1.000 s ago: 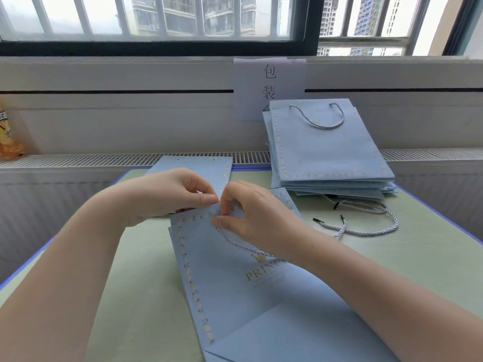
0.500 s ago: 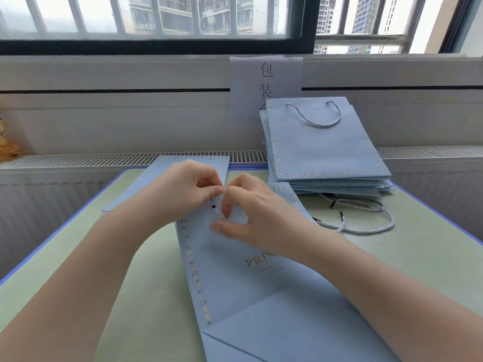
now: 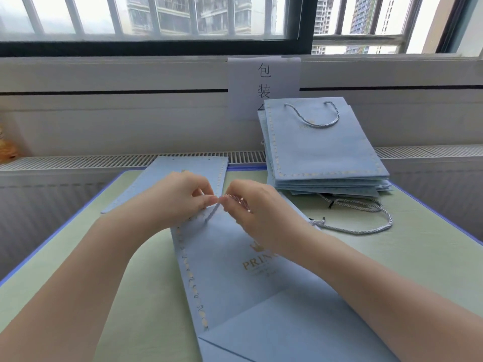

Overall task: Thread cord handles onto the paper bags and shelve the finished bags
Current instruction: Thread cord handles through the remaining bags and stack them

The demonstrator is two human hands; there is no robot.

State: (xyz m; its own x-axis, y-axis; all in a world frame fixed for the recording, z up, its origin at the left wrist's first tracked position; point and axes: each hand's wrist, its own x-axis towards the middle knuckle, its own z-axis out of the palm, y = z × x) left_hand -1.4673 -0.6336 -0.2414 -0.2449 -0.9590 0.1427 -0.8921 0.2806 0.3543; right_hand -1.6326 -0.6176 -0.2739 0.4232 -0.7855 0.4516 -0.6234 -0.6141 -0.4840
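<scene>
A flat light-blue paper bag (image 3: 230,270) with a gold border and gold print lies on the table in front of me. My left hand (image 3: 177,197) and my right hand (image 3: 251,205) meet just above its top edge. Both pinch the end of a twisted white-and-blue cord (image 3: 211,213) that rises from the bag's upper left part. The rest of that cord is hidden under my right hand. Another handle-less blue bag (image 3: 167,171) lies behind my left hand.
A stack of blue bags (image 3: 321,152) with cord handles sits at the table's back right. Loose cords (image 3: 366,220) with black tips lie in front of it. The green table (image 3: 78,257) has a blue edge. A paper sign (image 3: 264,84) hangs on the wall behind.
Both hands have risen from the bag's top edge. The cord end that my right hand held at the bag is now drawn up and pinched between both hands.
</scene>
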